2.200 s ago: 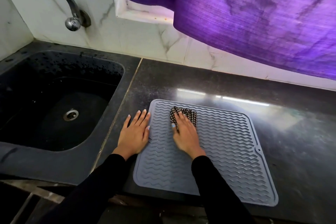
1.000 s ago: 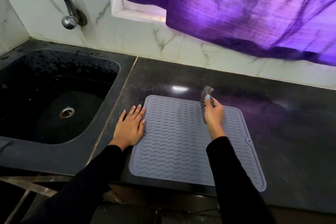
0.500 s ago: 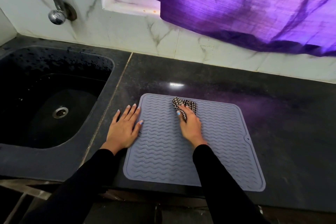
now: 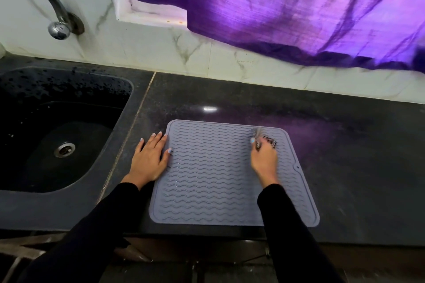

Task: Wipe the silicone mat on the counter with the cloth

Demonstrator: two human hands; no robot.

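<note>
A grey silicone mat [image 4: 213,172] with wavy ridges lies on the dark counter [image 4: 356,167], its near edge at the counter's front. My right hand [image 4: 264,159] grips a small black-and-white checked cloth [image 4: 264,139] and presses it on the mat's far right corner; the hand hides most of the cloth, which is blurred. My left hand [image 4: 150,159] lies flat with straight fingers on the counter at the mat's left edge, its thumb resting on the mat.
A black sink [image 4: 55,131] with a metal drain is set into the counter on the left, a curved tap [image 4: 46,4] above it. A purple curtain [image 4: 287,7] hangs over the white marble backsplash behind the counter.
My right hand has swept the cloth from the middle of the mat's far edge to its far right corner. My left hand stays at the mat's left edge.
</note>
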